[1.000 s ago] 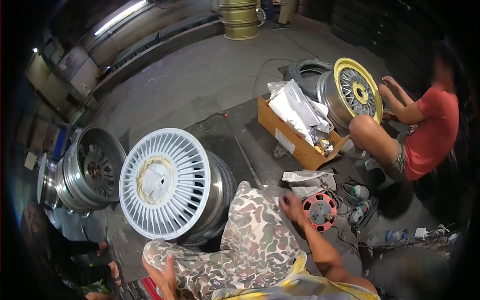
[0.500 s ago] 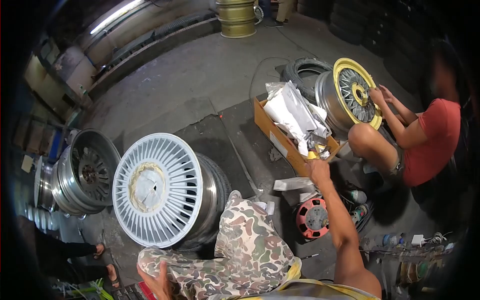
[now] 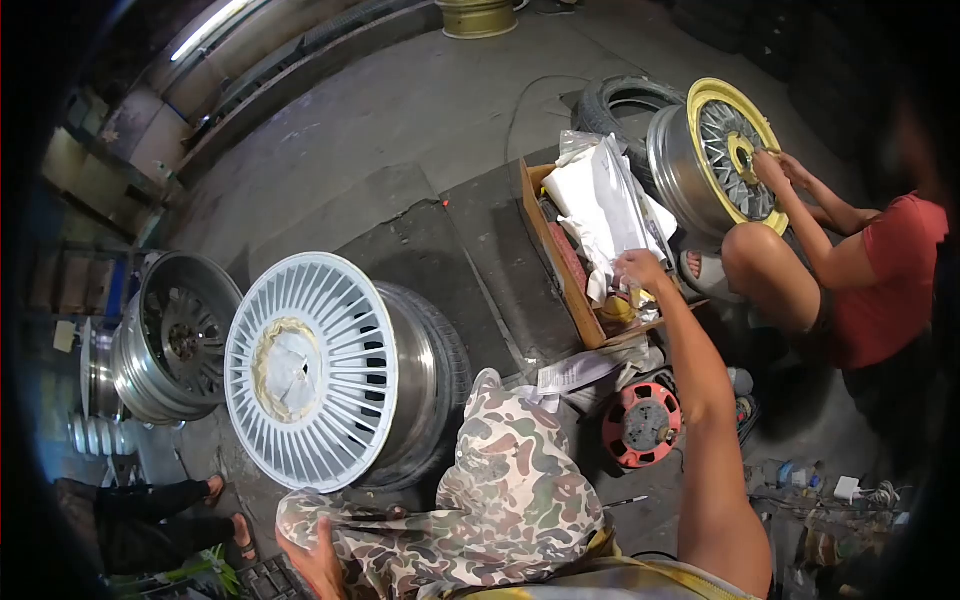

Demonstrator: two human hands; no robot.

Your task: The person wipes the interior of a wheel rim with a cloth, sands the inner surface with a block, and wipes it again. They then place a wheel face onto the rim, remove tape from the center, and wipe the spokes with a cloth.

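Observation:
My right hand point(image 3: 642, 272) is over the cardboard box point(image 3: 568, 268), its fingers bent against the white papers and plastic point(image 3: 606, 205); what they hold is too small to make out. Yellow material point(image 3: 618, 308) lies in the box's near end, just below the hand. My left hand point(image 3: 322, 568) rests on my camouflage-clad knee at the bottom, its thumb apart from the fingers and nothing in it. A silver multi-spoke wheel point(image 3: 345, 385), its centre covered with paper and tape, stands upright in front of my knees.
A co-worker in a red shirt point(image 3: 885, 285) sits at the right, hands on a yellow-rimmed wheel point(image 3: 740, 160). A tyre point(image 3: 600, 100) lies behind the box. A red reel point(image 3: 641, 425) is beside my right arm. More rims point(image 3: 180, 340) stand left, near another person's feet point(image 3: 242, 535).
My right hand has moved from the box's near end farther in, over the papers. The view has shifted slightly. My left hand stays on the knee.

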